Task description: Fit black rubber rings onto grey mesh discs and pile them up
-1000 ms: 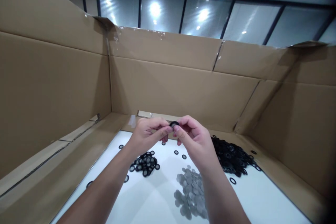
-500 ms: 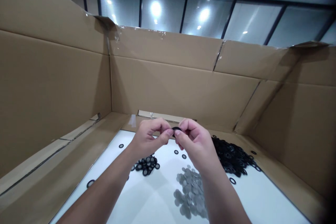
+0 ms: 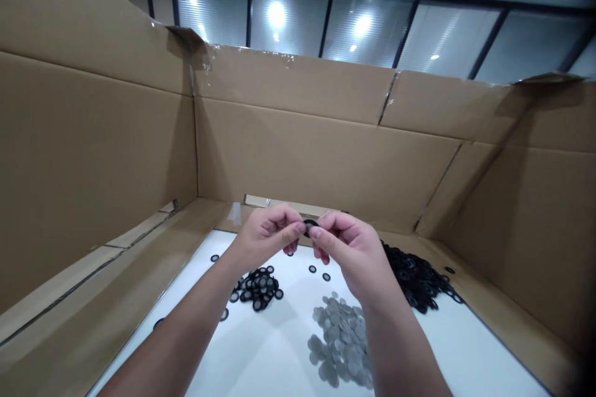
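Both hands have drifted a little lower and nearer the camera since a second ago, the pinch between them unchanged. Left hand [image 3: 265, 237] and right hand [image 3: 347, 251] meet fingertip to fingertip, and a small black ring [image 3: 310, 223] sits clamped between the fingers of both, thumbs pressed in from below, only its top edge showing above them. Below the left fingers a small heap of filled black rings [image 3: 258, 286] lies on the white worktop [image 3: 261, 353]. Under the right wrist spreads a pile of grey discs [image 3: 339, 340]. Beyond the right fingers, to their outer side, a big heap of loose black rings [image 3: 416, 278] reaches the cardboard wall [image 3: 326, 161]. Two stray rings [image 3: 319, 273] lie just beneath the joined fingertips, another single ring [image 3: 215, 258] well out past the left fingers
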Demonstrator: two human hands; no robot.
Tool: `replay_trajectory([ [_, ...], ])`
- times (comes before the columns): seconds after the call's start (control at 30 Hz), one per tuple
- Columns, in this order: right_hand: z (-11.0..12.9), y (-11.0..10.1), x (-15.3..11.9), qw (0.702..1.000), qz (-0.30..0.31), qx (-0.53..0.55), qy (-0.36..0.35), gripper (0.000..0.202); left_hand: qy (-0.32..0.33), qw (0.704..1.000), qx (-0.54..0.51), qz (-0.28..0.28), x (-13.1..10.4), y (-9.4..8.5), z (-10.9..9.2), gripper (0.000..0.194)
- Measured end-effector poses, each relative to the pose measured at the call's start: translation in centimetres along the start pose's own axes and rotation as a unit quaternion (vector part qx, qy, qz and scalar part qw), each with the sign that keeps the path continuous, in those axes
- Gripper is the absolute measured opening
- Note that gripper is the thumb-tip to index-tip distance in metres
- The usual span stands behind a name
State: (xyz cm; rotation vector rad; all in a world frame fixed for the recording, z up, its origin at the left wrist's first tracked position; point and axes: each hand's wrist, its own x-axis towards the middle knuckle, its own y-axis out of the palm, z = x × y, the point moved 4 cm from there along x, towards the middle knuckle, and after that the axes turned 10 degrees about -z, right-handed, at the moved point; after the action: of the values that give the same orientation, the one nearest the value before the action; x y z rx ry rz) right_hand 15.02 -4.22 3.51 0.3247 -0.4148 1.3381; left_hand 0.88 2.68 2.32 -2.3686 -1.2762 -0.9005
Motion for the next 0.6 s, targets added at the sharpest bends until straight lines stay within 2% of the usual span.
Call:
replay_trajectory([
  [0.17,0.5,-0.3,0.2,0.991,-0.032,-0.109,-0.072,0.029,0.002,1.000,-0.012,-0.014,0.1,-0.4,-0.1,0.021],
  [0.3,0.8,0.2,-0.1,0.973,-0.039,-0.180,-0.135,0.037,0.021,0.999,0.028,-0.020,0.1,-0.3,-0.3,0.021],
  [0.47,1.2,0.8,-0.4,0.940,-0.055,-0.267,-0.207,0.039,0.012,0.998,0.057,-0.028,-0.1,0.5,-0.1,0.025],
  [0.6,0.9,0.7,-0.3,0.928,-0.087,-0.291,-0.218,0.038,0.022,0.999,0.033,-0.035,-0.4,1.0,-0.1,0.023],
])
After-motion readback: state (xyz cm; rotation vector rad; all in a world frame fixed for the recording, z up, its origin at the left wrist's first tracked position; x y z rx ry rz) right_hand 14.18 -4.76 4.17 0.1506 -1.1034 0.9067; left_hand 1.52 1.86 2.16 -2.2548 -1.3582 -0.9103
